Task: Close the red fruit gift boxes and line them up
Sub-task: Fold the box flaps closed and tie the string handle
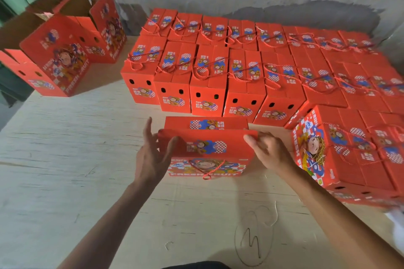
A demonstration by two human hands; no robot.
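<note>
A red fruit gift box (207,148) stands in front of me on the pale board, its long printed side facing me and a red rope handle hanging down its front. Its two top flaps lie nearly flat. My left hand (153,153) is at the box's left end with straight fingers spread, the thumb touching the near flap's corner. My right hand (265,150) holds the right end of the near flap, thumb on top. Two rows of closed red boxes (209,67) stand lined up behind it.
Open boxes (65,59) with raised flaps stand at the back left. More closed boxes (360,148) are stacked close on the right, beside my right forearm. The pale board (76,159) stretches left and toward me. A grey wall runs behind the rows.
</note>
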